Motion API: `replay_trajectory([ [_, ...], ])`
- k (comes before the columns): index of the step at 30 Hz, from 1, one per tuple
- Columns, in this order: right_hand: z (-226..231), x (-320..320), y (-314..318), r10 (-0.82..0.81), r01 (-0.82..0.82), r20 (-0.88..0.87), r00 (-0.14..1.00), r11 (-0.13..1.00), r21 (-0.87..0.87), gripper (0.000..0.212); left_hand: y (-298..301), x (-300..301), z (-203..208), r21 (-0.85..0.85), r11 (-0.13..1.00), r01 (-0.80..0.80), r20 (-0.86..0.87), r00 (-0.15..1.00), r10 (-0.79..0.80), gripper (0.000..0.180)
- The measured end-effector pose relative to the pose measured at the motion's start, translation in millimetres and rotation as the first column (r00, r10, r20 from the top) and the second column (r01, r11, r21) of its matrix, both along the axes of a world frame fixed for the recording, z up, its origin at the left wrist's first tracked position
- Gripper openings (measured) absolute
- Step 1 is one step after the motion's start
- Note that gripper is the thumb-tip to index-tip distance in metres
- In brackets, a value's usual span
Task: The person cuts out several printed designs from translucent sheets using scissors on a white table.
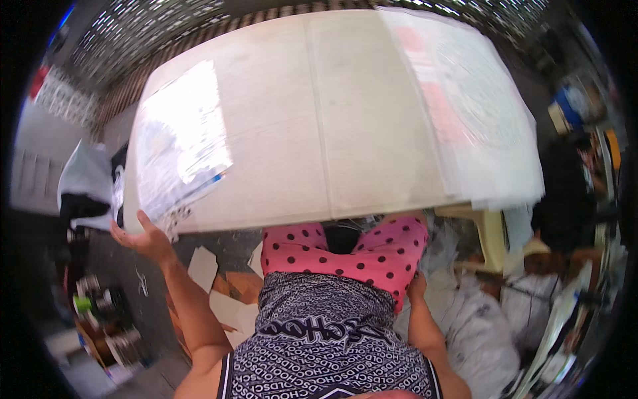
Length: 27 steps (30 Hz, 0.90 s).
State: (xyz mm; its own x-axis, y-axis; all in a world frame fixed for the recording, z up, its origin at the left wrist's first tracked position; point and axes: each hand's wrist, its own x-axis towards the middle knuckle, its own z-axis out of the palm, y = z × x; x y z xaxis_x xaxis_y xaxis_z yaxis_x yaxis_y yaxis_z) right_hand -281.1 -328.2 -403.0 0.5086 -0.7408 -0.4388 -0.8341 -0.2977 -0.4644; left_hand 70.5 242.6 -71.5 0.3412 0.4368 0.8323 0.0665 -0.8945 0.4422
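Note:
My left hand (147,241) is at the near left corner of a cream table (272,126), its fingers spread and nothing visible in them. Close to it lies a shiny stack of clear plastic sheets (186,130), bright with glare and dark-edged at its near corner. A small speckled piece (174,219) hangs at the table edge beside my fingers. Low beside my right thigh is my right hand (417,286); its fingers are mostly hidden. Across the table's right end spreads a larger pile of translucent plastic sheets (482,113) with pink patches, overhanging the near edge.
A cream plastic stool (490,236) stands under the table's right end. White sacks (482,332) are heaped at my right. Cardboard pieces (232,299) lie on the floor to my left. A white bag (86,176) is beyond the table's left side.

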Motion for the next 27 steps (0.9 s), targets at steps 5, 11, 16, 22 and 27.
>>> replay_trajectory([
  [5, -2.6, -22.3, 26.1, 0.094, -0.097, -0.188, 0.978, 0.995, -0.007, 0.048, -104.5, 8.1, 13.9, 0.358, 0.820, 0.446, -0.663, 0.740, -0.112, 0.071],
  [11, 12.3, -2.8, 27.0, -0.048, 0.046, -0.053, 0.997, 0.999, -0.028, 0.043, -269.1, 48.3, 45.8, -0.130, 0.130, 0.983, -0.631, 0.019, -0.776, 0.050],
  [16, 31.1, 18.1, 28.0, -0.198, 0.199, 0.084, 0.977, 0.980, -0.003, 0.044, -437.0, 45.9, 38.3, 0.171, -0.411, 0.895, -0.681, -0.194, -0.706, 0.038],
  [22, -19.3, -59.5, 54.2, -0.469, 0.457, 0.113, 0.876, 0.882, 0.118, 0.038, -506.5, 65.6, 27.9, 0.495, -0.641, 0.586, -0.742, -0.099, -0.663, 0.035],
  [27, -70.3, -163.8, 71.8, -0.561, 0.563, -0.054, 0.826, 0.815, 0.137, 0.033, -533.1, 66.4, 35.4, -0.004, -0.391, 0.920, -0.403, -0.360, -0.842, 0.012],
])
